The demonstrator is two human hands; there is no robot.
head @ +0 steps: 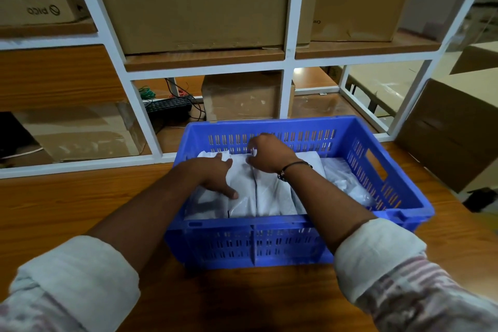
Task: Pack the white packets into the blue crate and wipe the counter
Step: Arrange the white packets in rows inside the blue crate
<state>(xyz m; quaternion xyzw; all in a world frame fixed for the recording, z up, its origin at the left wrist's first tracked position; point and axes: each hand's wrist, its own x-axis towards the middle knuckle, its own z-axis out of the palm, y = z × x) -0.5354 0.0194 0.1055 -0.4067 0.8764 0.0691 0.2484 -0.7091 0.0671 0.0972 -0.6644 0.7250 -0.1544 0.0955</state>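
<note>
From my seat at the remote feed, I see both forearms reaching forward from the bottom corners of the view, sleeves rolled to just below the elbows, converging inside the blue crate [296, 240], which sits on the wooden counter [67, 210] at about 1 o'clock from the view's centre. The left hand [215, 175] lies palm down on the white packets [269, 194], fingers spread flat and pointing toward 2 o'clock, the thumb stretched out toward 5 o'clock; it presses on a packet rather than gripping it. The right hand [269, 153] is raised at the wrist, which carries a thin dark band [292, 167], and its fingers are curled downward toward 9 o'clock at the far ends of the packets, near the crate's back wall. I cannot tell whether those fingertips pinch a packet edge or merely touch it. The packets stand side by side in a row, filling the crate from its left wall to near the right wall. Beyond the crate, at 12 o'clock, a white shelf frame [287, 83] holds cardboard boxes [194, 0]
</note>
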